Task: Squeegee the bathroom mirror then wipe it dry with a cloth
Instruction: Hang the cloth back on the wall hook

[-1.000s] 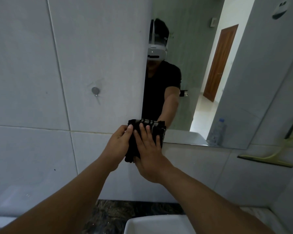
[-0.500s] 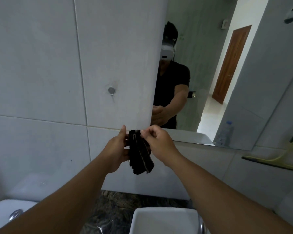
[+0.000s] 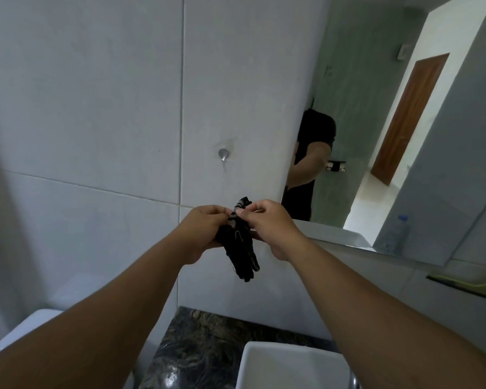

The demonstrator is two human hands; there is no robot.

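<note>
1. Both hands meet in front of the chest, left hand (image 3: 205, 228) and right hand (image 3: 270, 223) pinched together on the top edge of a dark cloth (image 3: 240, 248), which is bunched and dangling below the fingers
2. Mirror (image 3: 390, 136) sits up and to the right of the hands, off the cloth, not touching it
3. Squeegee (image 3: 466, 286) is far right of the right hand, low against the wall under the mirror edge, only partly in frame
4. Sink (image 3: 289, 363) is directly below the hands, dark counter (image 3: 208, 341) just left of it
5. Looks like the cloth is being refolded or opened before wiping, my guess
6. Risk: grip is fingertip only, cloth could slip and drop into the sink and get wet, then it smears instead of drying
7. Risk: a wadded cloth gives small contact, likely streaks on the glass
</note>
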